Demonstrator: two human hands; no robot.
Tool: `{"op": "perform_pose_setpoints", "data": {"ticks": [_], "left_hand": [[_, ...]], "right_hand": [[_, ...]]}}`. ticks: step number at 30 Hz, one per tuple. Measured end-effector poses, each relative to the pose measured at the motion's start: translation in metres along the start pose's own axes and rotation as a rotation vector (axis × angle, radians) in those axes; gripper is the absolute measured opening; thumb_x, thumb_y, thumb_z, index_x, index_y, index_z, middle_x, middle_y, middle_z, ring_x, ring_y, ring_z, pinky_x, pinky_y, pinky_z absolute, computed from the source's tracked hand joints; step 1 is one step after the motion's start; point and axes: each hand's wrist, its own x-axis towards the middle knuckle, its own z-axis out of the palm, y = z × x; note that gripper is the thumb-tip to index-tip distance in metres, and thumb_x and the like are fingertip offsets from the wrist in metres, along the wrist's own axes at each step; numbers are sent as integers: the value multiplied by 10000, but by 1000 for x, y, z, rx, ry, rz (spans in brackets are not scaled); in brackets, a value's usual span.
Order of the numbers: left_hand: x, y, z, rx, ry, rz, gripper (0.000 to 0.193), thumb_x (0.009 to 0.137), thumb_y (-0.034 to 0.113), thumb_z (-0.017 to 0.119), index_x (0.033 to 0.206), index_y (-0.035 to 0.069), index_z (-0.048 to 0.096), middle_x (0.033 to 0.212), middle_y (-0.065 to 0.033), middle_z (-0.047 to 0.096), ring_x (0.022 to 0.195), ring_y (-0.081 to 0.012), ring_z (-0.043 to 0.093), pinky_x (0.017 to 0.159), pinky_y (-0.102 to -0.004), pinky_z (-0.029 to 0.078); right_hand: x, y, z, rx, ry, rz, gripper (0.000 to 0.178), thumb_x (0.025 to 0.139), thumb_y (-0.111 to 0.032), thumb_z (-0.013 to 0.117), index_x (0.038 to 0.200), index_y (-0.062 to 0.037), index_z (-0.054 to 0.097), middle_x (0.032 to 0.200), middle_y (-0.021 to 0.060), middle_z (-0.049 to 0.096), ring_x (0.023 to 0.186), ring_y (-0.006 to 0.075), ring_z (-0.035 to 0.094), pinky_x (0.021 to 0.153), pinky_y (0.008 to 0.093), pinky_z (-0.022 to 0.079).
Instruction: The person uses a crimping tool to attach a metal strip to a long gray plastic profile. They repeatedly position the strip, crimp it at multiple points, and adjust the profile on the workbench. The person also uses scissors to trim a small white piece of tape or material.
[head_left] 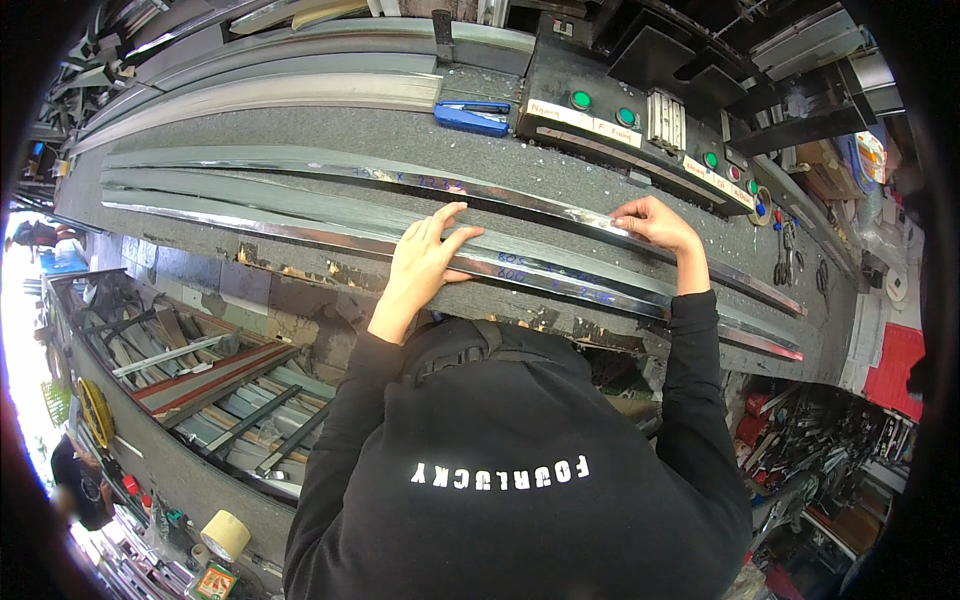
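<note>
Long, shiny metal profiles lie side by side across the workbench, with blue handwriting on them. My left hand (428,255) rests on the near pair of metal profiles (560,275), its fingers spread and the thumb stretched out to the right. Part of that hand reaches over the front edge of the pair. Farther back and to the right, my right hand (658,228) is closed in a pinch at the far metal profile (500,195). Its fingertips meet the shiny edge, near a whitish smeared patch. A narrow gap separates the far profile from the near pair.
A blue stapler (472,117) lies behind the profiles, beside a dark control box (600,135) with green buttons. More long profiles (270,100) stretch along the back left. Scissors (788,262) lie at the right. Below left stands a bin (150,440) of offcuts; a person (85,480) is beyond.
</note>
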Motion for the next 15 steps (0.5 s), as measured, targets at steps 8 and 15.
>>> {"op": "perform_pose_setpoints", "data": {"ticks": [8, 15], "left_hand": [[-1, 0, 2, 19, 5, 6, 768, 474, 201, 863, 1198, 237, 608, 1357, -33, 475, 1110, -218, 594, 899, -375, 467], [-2, 1, 2, 32, 0, 0, 778, 473, 201, 864, 1205, 240, 606, 1353, -31, 480, 1124, -214, 586, 904, -370, 460]], "right_hand": [[2, 3, 1, -10, 6, -27, 335, 879, -320, 696, 1050, -33, 723, 703, 1, 616, 607, 79, 477, 564, 263, 391], [-1, -2, 0, -29, 5, -10, 331, 879, -313, 695, 1042, -26, 723, 726, 17, 640, 630, 93, 500, 593, 269, 412]]}}
